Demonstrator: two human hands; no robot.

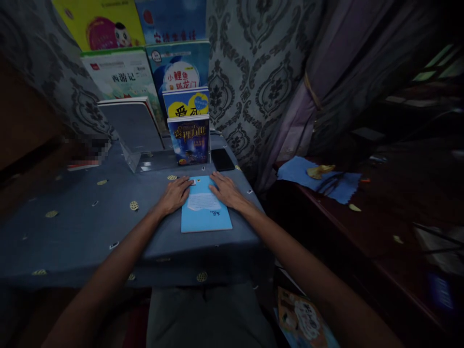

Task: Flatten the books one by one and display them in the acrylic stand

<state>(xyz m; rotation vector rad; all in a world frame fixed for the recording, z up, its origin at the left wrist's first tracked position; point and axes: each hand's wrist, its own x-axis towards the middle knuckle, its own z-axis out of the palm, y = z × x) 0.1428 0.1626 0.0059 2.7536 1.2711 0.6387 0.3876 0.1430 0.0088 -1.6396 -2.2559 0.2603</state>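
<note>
A light blue book (205, 218) lies flat on the cloth-covered table, upside down to the camera's top, with a pale text patch in its middle. My left hand (177, 194) rests at its far left edge, fingers stretched out and fingertips on the cover. At the far right edge lies my right hand (225, 188), fingers also extended and touching the book. Neither hand grips it. Just beyond, a dark blue book (190, 140) stands upright in a clear rack, and a black phone (222, 159) lies to the right of that rack.
Several children's books stand in tiers, among them a white-green book (123, 79) and a yellow book (103, 24). A grey-backed book (136, 123) leans in a clear stand (145, 162). Right of the table is a dark red surface (326, 212) with a blue cloth (340, 188). Another book (304, 319) sits low right.
</note>
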